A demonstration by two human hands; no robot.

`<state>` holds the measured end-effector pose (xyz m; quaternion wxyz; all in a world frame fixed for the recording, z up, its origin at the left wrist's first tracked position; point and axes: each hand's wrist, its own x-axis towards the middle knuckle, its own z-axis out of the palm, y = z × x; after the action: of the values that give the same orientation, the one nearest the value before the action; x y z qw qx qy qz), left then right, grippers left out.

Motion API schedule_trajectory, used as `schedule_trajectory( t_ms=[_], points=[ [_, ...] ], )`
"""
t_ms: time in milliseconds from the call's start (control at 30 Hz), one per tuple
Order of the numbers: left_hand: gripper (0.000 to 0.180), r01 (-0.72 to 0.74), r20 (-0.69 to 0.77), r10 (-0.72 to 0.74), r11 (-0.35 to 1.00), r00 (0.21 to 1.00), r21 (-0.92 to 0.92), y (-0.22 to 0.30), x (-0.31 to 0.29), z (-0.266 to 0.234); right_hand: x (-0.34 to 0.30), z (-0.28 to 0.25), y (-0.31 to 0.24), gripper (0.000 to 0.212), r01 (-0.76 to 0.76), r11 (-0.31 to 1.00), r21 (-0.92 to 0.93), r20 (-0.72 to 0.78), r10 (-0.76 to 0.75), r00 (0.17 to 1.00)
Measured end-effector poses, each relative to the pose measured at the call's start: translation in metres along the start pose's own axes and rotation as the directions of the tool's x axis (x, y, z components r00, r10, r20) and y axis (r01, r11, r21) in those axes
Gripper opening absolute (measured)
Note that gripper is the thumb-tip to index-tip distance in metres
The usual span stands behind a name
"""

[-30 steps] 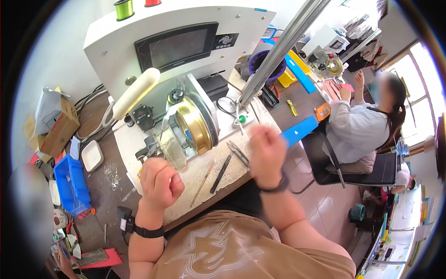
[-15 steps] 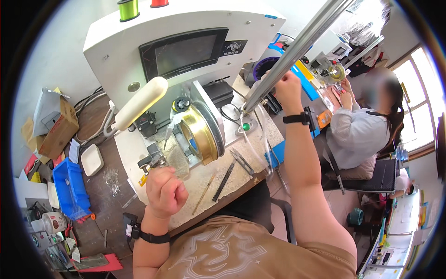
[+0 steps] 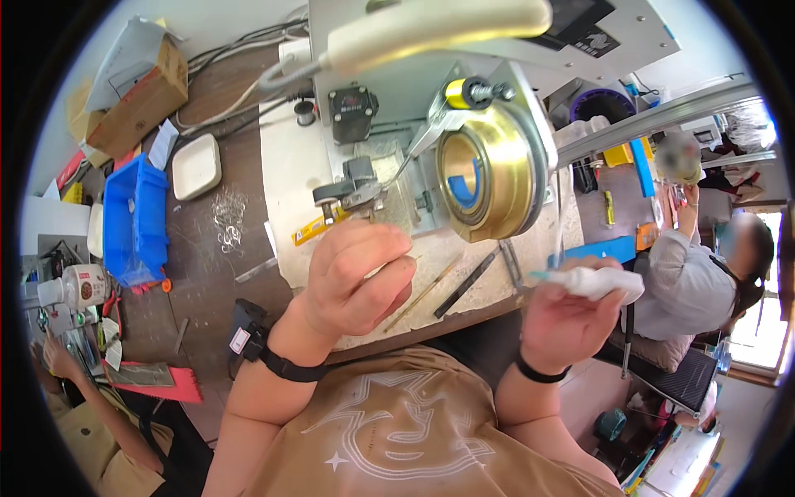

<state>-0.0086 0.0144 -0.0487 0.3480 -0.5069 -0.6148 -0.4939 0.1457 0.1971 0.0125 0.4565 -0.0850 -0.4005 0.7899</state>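
My left hand (image 3: 358, 277) is closed in a pinch in front of the machine's small clamp (image 3: 358, 189). A thin pale sliver shows between its fingers, too small to name. Off to the right, over the table's front edge, my right hand (image 3: 567, 323) grips a small white squeeze bottle (image 3: 603, 284) with a thin teal tip pointing left. Between and beyond the hands stands the machine's gold wheel (image 3: 507, 178), with a blue piece (image 3: 465, 186) inside its hub. A yellow spool (image 3: 468, 93) sits above the wheel.
A cream lamp (image 3: 439, 31) hangs over the machine, and a metal pole (image 3: 654, 120) crosses at right. Tweezers (image 3: 511, 263) and a black-handled tool (image 3: 465, 284) lie near the table edge. At left is a blue bin (image 3: 137, 224). Other people sit on both sides.
My right hand has come back from beyond the pole and now holds the white squeeze bottle. My left hand remains pinched near the clamp. The view has shifted, bringing the wheel closer.
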Motion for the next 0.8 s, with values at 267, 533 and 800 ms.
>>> schedule_trajectory(
  t_ms=[267,533,800],
  points=[
    [0.024,0.019,0.023,-0.019,0.999,1.0,-0.04,-0.003,-0.001,-0.002,-0.022,0.003,0.031,0.037,0.092,0.973,-0.212,0.412,0.004,0.911],
    [0.023,0.062,0.036,-0.059,0.996,0.998,-0.065,-0.001,-0.001,-0.002,-0.028,0.011,0.036,0.045,0.036,0.936,-0.35,0.15,0.018,0.989],
    [0.022,0.15,0.143,-0.137,0.985,0.98,-0.088,0.005,0.002,-0.009,-0.026,0.013,0.039,0.045,0.009,0.945,-0.328,0.154,0.044,0.987]
  ],
)
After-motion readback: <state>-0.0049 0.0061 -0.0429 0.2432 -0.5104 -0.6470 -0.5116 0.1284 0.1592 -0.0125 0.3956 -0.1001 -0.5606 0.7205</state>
